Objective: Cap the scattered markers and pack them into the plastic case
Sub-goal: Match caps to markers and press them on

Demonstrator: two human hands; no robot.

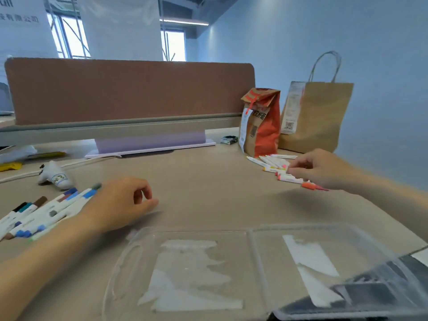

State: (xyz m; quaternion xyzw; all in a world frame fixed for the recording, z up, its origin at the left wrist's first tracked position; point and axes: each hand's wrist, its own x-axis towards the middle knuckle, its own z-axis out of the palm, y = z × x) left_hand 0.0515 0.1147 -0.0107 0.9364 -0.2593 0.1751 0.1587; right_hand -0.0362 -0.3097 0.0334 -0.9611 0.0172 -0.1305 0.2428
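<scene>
A clear plastic case (252, 251) lies open and flat at the near edge of the desk, with nothing in it. Several white markers with blue, brown and dark caps (41, 212) lie in a heap at the left. My left hand (120, 202) hovers just right of that heap, fingers loosely curled, holding nothing. Several white markers with red, orange and yellow caps (275, 165) lie at the right. My right hand (324, 169) reaches over them with its fingertips at the markers; whether it holds one is blurred. An orange marker (312, 186) lies under that hand.
A red-and-brown paper bag (261, 121) and a taller brown handled bag (317, 112) stand behind the right markers. A brown divider panel (129, 91) runs across the back. A small white figure with a label (54, 174) lies at the left. A dark object (382, 290) shows under the case's right half.
</scene>
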